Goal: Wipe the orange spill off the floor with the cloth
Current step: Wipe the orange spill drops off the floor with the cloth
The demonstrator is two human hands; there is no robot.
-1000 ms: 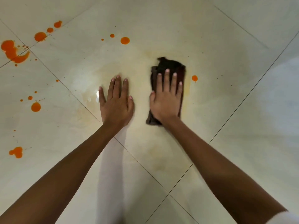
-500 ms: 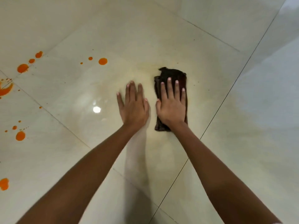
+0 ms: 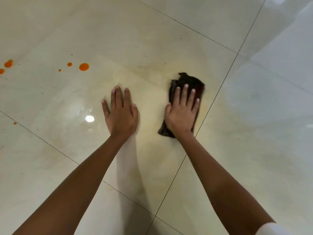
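Pressing with straight fingers [image 3: 185,96], your right hand [image 3: 182,116] is pinning the dark cloth [image 3: 194,81] to the floor [image 3: 254,150]; your left hand [image 3: 121,117] is resting flat beside it, orange drops [image 3: 84,67] lying well left.

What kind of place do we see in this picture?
Most likely an indoor room, perhaps in a home; which room is unclear. It has large glossy cream floor tiles, thin dark grout lines, and a bright lamp reflection.

The right hand [image 3: 182,116] covers most of the dark cloth [image 3: 189,80]; one orange drop [image 3: 1,71] is cut off by the left edge.
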